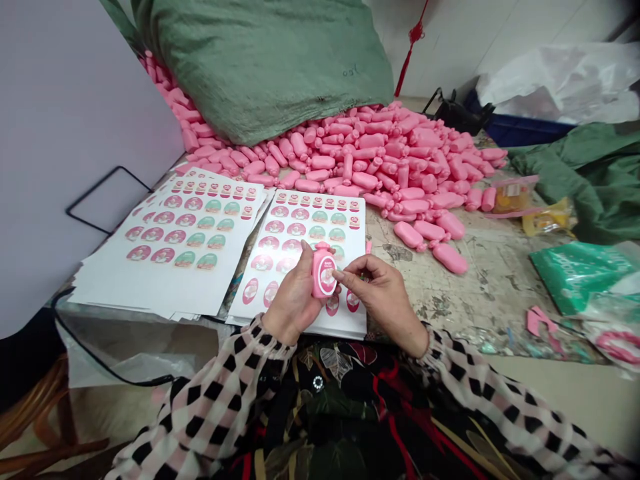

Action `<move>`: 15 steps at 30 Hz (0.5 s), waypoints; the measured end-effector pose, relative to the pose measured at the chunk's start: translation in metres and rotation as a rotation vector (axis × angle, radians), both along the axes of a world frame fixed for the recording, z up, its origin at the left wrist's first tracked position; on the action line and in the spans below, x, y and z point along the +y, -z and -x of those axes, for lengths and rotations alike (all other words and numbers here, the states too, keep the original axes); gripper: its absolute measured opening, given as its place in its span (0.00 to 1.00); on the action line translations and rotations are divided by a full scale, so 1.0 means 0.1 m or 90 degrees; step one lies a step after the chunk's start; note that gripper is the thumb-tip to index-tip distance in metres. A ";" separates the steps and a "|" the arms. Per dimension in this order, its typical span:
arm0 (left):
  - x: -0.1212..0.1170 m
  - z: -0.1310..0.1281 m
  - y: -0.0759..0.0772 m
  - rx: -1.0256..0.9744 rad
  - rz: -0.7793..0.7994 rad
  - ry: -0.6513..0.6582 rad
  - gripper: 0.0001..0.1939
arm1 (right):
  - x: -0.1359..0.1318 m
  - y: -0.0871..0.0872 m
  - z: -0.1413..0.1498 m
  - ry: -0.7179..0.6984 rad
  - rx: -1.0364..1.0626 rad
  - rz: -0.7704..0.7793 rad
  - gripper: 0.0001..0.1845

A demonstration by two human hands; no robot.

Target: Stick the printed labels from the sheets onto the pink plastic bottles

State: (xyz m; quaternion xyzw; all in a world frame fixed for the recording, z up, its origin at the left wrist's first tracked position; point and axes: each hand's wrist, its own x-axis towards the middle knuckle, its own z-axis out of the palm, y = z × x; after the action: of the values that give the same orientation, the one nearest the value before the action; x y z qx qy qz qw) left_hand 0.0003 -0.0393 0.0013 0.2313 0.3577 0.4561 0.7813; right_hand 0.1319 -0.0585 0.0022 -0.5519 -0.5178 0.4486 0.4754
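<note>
A smooth, glossy pink plastic bottle (319, 259) with rounded shoulders and a narrow neck is upright in the person's left hand (297, 293), its fingers closed around the body, palm turned up and thumb along the left side. The right hand (393, 300) comes in from the right with bent fingers, the tips touching a glossy oval pink-and-white label (327, 277) on the bottle's front; whether they pinch its edge cannot be told. Both wrists emerge from gathered, checked cloth sleeves (210, 380). The bottle is above a flat stack of white paper sticker sheets (345, 325) at the near edge of a scuffed, stained surface (425, 300). Farther back, a heap of similar pink bottles (373, 153) lies jumbled beneath a creased green fabric sack (270, 60).
</note>
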 end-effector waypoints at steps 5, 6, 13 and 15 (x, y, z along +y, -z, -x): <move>0.00 0.00 0.00 -0.014 0.013 -0.018 0.21 | 0.01 0.00 0.01 0.006 -0.001 0.003 0.13; 0.00 -0.01 0.01 -0.017 0.012 -0.024 0.21 | 0.01 -0.01 0.01 0.001 0.009 0.008 0.14; -0.02 -0.02 0.03 -0.011 -0.006 0.004 0.23 | 0.01 -0.02 0.03 -0.017 0.055 0.036 0.15; -0.03 0.00 0.00 0.002 -0.015 0.021 0.24 | 0.00 0.01 0.03 -0.023 0.065 0.042 0.14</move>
State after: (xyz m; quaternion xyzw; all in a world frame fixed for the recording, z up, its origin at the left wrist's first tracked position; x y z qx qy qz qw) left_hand 0.0007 -0.0423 0.0012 0.2474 0.3496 0.4471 0.7853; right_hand 0.1286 -0.0582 0.0016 -0.5340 -0.4878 0.5016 0.4747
